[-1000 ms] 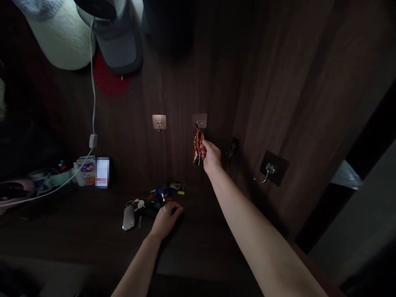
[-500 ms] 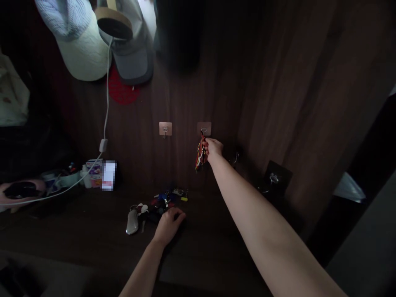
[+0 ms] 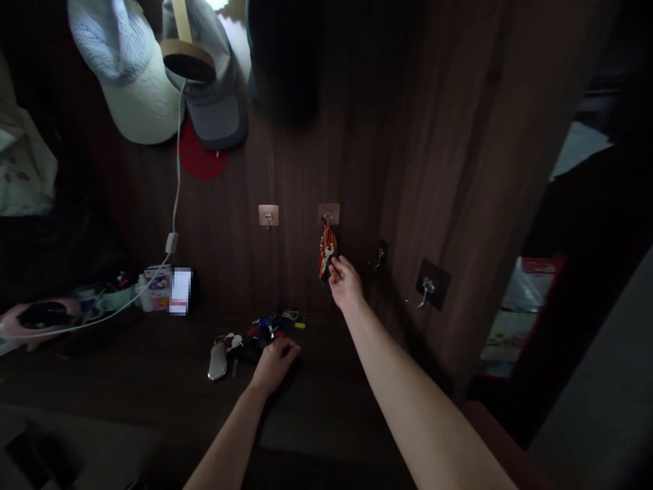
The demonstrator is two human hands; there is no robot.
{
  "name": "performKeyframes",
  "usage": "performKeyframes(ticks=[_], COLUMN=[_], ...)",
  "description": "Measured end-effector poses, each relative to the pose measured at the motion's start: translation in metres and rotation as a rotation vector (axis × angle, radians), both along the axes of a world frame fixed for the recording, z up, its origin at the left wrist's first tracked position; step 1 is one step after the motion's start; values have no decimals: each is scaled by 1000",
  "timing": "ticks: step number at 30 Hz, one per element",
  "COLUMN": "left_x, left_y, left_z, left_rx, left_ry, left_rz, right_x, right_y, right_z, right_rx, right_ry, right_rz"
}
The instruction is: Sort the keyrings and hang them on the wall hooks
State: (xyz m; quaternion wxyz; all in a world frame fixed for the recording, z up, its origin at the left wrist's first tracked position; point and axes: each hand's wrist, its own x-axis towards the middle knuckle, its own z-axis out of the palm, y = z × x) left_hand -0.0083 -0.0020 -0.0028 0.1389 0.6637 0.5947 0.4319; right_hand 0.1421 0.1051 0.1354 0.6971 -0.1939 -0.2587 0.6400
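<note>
A bunch of keys (image 3: 327,252) with red and yellow fobs hangs from a wall hook (image 3: 328,219). The open fingers (image 3: 335,269) of the right hand (image 3: 347,286) sit just below it, holding nothing. The neighbouring hook (image 3: 268,219) is bare. More keys lie in a loose heap (image 3: 270,328) near the bench's (image 3: 153,384) back edge, beside a silver key fob (image 3: 218,361). The left hand (image 3: 274,366) lies curled against the heap; whether it grips anything cannot be told. Toward the bench's left end stand a printed carton (image 3: 157,287) and a white bottle (image 3: 145,297).

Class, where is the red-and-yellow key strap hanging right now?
In the head view, the red-and-yellow key strap hangs at centre from a wall hook, just left of the right hand, with another hook further left.
</note>
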Motion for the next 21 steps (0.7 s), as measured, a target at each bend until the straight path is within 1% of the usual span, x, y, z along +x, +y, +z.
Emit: performKeyframes(ticks=[3,7,9,11,15,18,21], left_x=[1,3,4,5,7,9,10], left_y=[-1,-4,-5,-5,-7,-8,-9], left_z=[2,4,5,5,6,6,7], left_rx=[-11,-25,-21,-22,-39,-39,-30], left_ry=[13,26,35,45,72,102,140], left_rz=[0,-9,0,11,9,15,7], right_x=[5,13,19,25,34,37,37], right_y=[-18,-39,-46,-52,-61,-66,-70], right_z=[-32,-76,-94,-109,-126,-133,-141], right_rx=[-33,-138,-173,-178,-55,77,227], right_ry=[-146,-377,-486,-596,-765,-889,-945], right_rz=[29,78,76,59,58,40,-9])
